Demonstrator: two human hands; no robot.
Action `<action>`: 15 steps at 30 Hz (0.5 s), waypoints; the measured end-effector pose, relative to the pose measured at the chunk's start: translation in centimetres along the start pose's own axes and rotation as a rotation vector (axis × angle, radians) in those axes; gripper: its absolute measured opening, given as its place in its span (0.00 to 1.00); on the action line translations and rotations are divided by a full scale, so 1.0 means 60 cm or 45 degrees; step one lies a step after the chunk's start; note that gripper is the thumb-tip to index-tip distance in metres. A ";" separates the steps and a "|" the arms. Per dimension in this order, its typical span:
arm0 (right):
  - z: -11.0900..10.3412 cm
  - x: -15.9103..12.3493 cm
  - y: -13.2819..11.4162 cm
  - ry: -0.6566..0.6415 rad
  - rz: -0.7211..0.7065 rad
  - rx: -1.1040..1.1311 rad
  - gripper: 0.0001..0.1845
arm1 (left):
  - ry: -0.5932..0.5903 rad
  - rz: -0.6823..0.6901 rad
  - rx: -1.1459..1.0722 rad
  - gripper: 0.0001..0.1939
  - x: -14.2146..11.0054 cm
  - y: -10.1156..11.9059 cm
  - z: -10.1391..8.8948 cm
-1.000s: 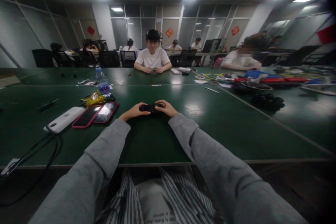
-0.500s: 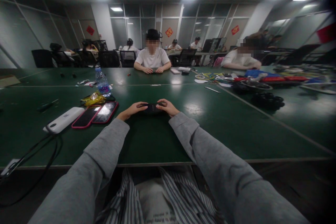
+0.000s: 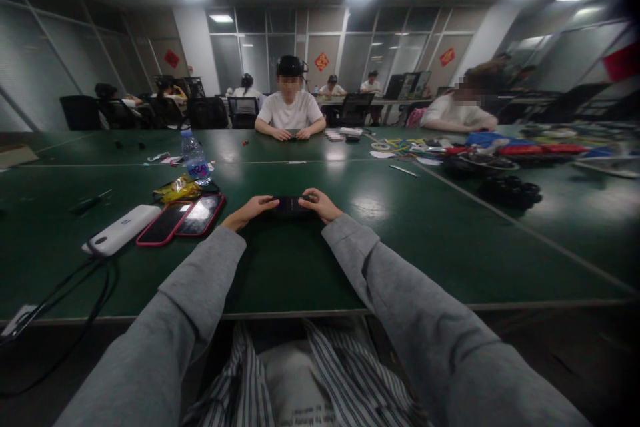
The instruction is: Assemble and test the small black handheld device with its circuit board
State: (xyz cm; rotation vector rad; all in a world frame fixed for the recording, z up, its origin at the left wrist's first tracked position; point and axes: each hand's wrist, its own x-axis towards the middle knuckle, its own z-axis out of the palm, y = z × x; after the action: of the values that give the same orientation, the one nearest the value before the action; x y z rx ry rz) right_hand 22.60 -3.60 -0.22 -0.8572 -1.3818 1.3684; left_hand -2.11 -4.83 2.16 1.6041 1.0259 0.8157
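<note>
A dark phone [image 3: 290, 205] is held sideways just above the green table [image 3: 300, 267], in front of my body. My left hand [image 3: 253, 209] grips its left end, with the thumb on the front. At the opposite end my right hand [image 3: 323, 204] is closed round it, its thumb also resting on the face. What the screen shows is too dim to read. Left of my hands lie two phones in red cases, one dark-screened [image 3: 165, 223] and one with a glossy pale screen [image 3: 201, 214].
A white power bank [image 3: 123, 229] with black cables [image 3: 95, 273] lies at left. Behind the phones are a yellow packet [image 3: 177, 189] and a water bottle [image 3: 194, 155]. A person [image 3: 290, 107] sits opposite; another sits farther right, near cables and tools. A dark bundle [image 3: 510, 192] lies right.
My thumbs have shifted slightly on the phone, the left one drawn back a little toward its end. Both arms stay in place.
</note>
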 end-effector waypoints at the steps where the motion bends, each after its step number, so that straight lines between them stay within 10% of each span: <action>1: 0.000 0.000 0.000 0.006 0.001 -0.003 0.28 | 0.003 0.001 0.002 0.32 0.000 0.001 0.000; 15: -0.001 0.006 0.007 0.000 -0.049 -0.208 0.30 | 0.122 0.029 0.075 0.30 0.011 -0.011 0.008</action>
State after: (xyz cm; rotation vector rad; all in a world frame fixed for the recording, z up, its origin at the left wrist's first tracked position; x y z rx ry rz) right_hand 22.48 -3.22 -0.56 -0.9318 -1.5181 1.2388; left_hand -1.57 -4.32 1.41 1.6424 1.1101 0.8920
